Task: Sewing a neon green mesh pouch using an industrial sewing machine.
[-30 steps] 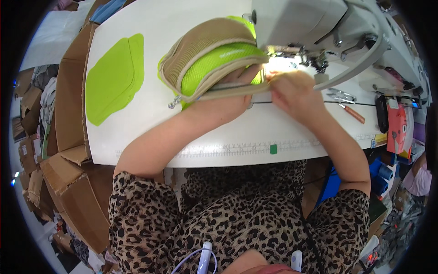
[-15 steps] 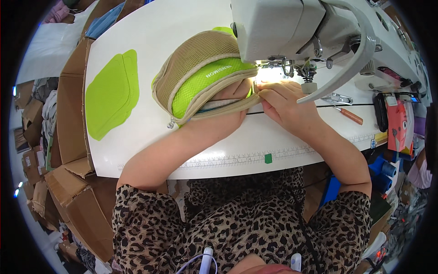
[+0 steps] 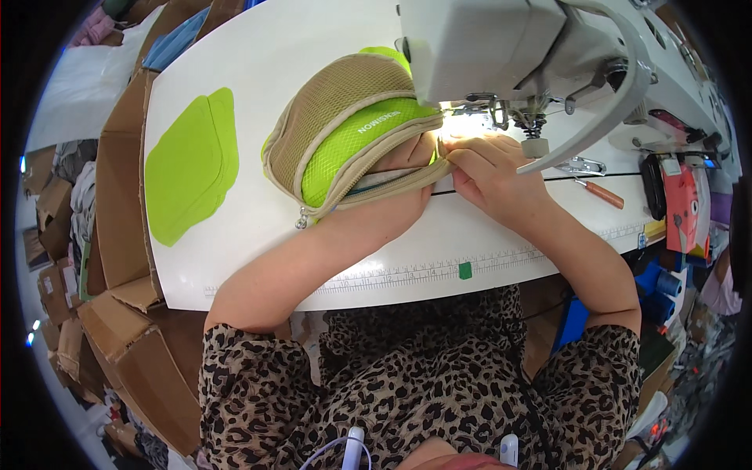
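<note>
Hands are pinching together at the needle: the left hand (image 3: pixel 407 168) is tucked under the tan mesh and lime-green fabric pouch (image 3: pixel 348 141), and the right hand (image 3: pixel 489 168) is clamping its tan zipper edge (image 3: pixel 392 186) just beside it. The pouch is lying up-left of both hands, its long axis running toward the white sewing machine (image 3: pixel 501 47). Since the earlier frames, the machine is looming nearer.
</note>
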{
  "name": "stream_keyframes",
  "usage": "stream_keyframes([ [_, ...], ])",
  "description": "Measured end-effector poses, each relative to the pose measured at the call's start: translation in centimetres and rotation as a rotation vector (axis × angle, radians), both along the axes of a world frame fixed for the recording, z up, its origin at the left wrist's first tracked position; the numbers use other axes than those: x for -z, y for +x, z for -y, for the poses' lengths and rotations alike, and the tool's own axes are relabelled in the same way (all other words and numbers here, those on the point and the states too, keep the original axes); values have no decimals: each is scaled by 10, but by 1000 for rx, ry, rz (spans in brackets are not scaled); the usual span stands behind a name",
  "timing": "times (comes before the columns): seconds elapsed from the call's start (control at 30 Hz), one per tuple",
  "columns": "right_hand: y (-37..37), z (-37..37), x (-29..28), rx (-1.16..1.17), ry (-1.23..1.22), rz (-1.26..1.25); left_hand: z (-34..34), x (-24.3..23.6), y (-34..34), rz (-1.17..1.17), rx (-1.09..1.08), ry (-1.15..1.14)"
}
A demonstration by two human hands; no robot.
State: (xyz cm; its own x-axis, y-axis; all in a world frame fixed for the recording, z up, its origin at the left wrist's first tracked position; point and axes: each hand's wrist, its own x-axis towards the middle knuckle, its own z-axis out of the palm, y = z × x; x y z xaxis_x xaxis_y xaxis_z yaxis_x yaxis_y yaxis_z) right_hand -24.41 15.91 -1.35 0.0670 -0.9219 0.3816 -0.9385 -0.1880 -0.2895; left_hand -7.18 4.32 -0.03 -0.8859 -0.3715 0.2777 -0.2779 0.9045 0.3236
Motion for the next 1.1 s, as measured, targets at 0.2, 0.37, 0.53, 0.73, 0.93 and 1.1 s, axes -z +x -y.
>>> stream_keyframes([
  [0.2,5,5,-4,15,4,-12,2,-1,5,32,-26,23],
  [0.37,8,7,-6,62,5,-11,-3,-5,5,97,-46,36],
  [0.53,13,9,-6,43,-86,122,-22,-4,18,128,-36,-330],
  [0.73,28,5,-7,-13,2,-29,-46,-4,24,-16,-73,-50],
  [0.93,28,11,-9,-37,-208,-31,-46,-7,28,63,-41,-161],
  [1.1,22,5,-19,-36,-103,-46,-49,-7,22,55,-122,-131],
])
